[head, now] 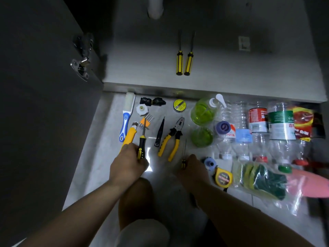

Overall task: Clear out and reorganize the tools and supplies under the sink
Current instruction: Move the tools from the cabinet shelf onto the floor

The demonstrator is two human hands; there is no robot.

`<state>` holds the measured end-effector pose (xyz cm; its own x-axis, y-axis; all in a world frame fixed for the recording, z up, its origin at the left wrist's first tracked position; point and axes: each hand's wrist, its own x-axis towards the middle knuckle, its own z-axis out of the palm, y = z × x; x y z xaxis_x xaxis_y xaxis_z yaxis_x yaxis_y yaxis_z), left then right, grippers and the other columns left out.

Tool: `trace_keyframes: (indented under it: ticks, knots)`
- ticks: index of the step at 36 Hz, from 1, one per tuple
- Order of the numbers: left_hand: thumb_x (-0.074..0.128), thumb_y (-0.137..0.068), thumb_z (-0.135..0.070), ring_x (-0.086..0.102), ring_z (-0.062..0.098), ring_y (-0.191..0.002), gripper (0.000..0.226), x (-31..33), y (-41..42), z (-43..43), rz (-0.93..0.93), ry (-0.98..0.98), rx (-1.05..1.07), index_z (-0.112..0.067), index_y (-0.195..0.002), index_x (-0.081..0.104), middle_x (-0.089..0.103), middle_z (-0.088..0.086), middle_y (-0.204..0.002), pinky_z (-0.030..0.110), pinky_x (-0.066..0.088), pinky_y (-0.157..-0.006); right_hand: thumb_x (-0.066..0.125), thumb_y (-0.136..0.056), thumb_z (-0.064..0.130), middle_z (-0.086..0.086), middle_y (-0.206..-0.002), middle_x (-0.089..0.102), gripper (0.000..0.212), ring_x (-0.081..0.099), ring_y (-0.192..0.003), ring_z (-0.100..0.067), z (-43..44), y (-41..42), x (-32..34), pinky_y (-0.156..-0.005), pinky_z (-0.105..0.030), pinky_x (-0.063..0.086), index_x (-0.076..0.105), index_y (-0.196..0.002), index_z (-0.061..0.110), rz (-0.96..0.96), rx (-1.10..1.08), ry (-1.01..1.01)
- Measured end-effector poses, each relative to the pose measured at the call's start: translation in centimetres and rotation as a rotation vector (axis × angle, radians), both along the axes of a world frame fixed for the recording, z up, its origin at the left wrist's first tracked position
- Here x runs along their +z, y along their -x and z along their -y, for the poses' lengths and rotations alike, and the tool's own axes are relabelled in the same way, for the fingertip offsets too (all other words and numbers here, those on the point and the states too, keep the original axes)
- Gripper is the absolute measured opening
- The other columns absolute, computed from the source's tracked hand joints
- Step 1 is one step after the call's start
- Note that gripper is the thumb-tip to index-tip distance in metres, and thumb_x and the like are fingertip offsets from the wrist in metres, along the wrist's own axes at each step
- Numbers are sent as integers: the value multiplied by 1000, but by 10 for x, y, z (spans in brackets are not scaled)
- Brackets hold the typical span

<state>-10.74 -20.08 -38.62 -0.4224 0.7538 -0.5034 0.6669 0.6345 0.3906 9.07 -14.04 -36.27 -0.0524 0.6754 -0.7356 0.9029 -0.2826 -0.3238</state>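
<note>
The left hand (128, 163) grips the black-and-yellow handle of a long screwdriver (141, 143), fingers curled round it, the shaft pointing away over the hex keys (146, 122). The right hand (193, 169) is closed on the handle of a thin screwdriver (184, 154), whose tip points toward the cabinet. Both hands are low over the floor (99, 157), in front of the open cabinet.

Two more screwdrivers (184, 64) lie side by side on the cabinet floor (249, 77), tips toward the back, below the white pipe (155, 8).

On the floor between the hands lie yellow-handled pliers (173, 138), with a black pen-like tool (160, 132) just to their left. A yellow knife (130, 134) lies touching the left hand, and a blue-handled brush (126, 118) lies beside it. A yellow tape roll (179, 105) sits near the cabinet edge. To the right lie a green pump bottle (203, 118), a row of clear bottles (258, 122), a tape measure (223, 177) and a bag of sponges (260, 179).
</note>
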Motion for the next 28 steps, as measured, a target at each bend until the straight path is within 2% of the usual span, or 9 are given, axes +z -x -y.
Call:
trace_keyframes:
  ticks: [3, 8, 11, 15, 17, 20, 23, 25, 28]
  knots:
    - [72, -87, -34, 62, 29, -98, 32, -1, 1, -2, -16, 3, -15, -25, -116, 60, 58, 1, -113, 41, 56, -78, 63, -95, 27, -13, -124, 61, 41, 61, -114, -30, -4, -5, -6, -91, -40, 53, 47, -126, 6, 18, 13, -32]
    - [73, -85, -29, 64, 24, -92, 32, -3, 4, -1, -48, -54, -11, -29, -114, 60, 64, -1, -108, 35, 52, -69, 60, -95, 18, -13, -118, 64, 31, 64, -108, -29, -5, -10, -19, -73, -29, 48, 51, -122, 5, 83, 51, -105]
    - [72, -85, -28, 64, 22, -90, 32, -2, 7, -2, -77, -70, -27, -32, -114, 57, 66, -3, -106, 35, 55, -67, 60, -93, 13, -12, -120, 64, 35, 63, -111, -29, -6, -10, -20, -80, -32, 51, 51, -126, 6, 97, 44, -138]
    - [69, -88, -34, 61, 24, -90, 25, 4, 6, -8, -158, -118, -75, -30, -107, 53, 62, -3, -104, 32, 45, -59, 60, -92, 18, -11, -114, 63, 31, 63, -105, -29, -3, -10, -12, -81, -37, 53, 50, -121, 10, 63, 32, -207]
    - [67, -89, -34, 61, 24, -93, 22, 11, 4, -17, -129, -176, -61, -28, -106, 54, 59, -4, -106, 36, 52, -64, 51, -93, 30, -2, -101, 62, 18, 64, -94, -22, 0, -7, -1, -75, -34, 51, 54, -106, 17, -7, 73, -268]
    - [66, -93, -32, 62, 23, -96, 22, 27, 3, -47, -54, -294, -17, -27, -112, 57, 60, -4, -109, 43, 57, -75, 39, -90, 41, 14, -68, 51, 21, 53, -64, -2, -4, 10, 26, -60, -20, 39, 44, -71, 33, -170, 106, -403]
    - [66, -94, -20, 61, 17, -95, 20, 43, 1, -89, 38, -503, 1, -21, -113, 61, 62, -4, -106, 34, 54, -79, 51, -93, 21, 8, -69, 58, 16, 61, -66, -12, -26, 29, 63, -55, -25, 45, 51, -78, 27, -228, 227, -530]
    - [67, -92, -16, 60, 14, -94, 19, 53, -1, -120, 70, -605, -9, -19, -111, 62, 61, -4, -103, 28, 50, -78, 53, -93, 20, 1, -74, 64, 8, 64, -70, -20, -50, 38, 91, -59, -33, 50, 56, -85, 19, -261, 272, -653]
    - [68, -93, -19, 60, 12, -97, 24, 63, -2, -165, 73, -667, -62, -21, -116, 60, 61, 0, -109, 28, 52, -84, 50, -94, 17, 1, -69, 59, 13, 59, -64, -18, -91, 45, 128, -57, -32, 49, 58, -84, 14, -340, 241, -797]
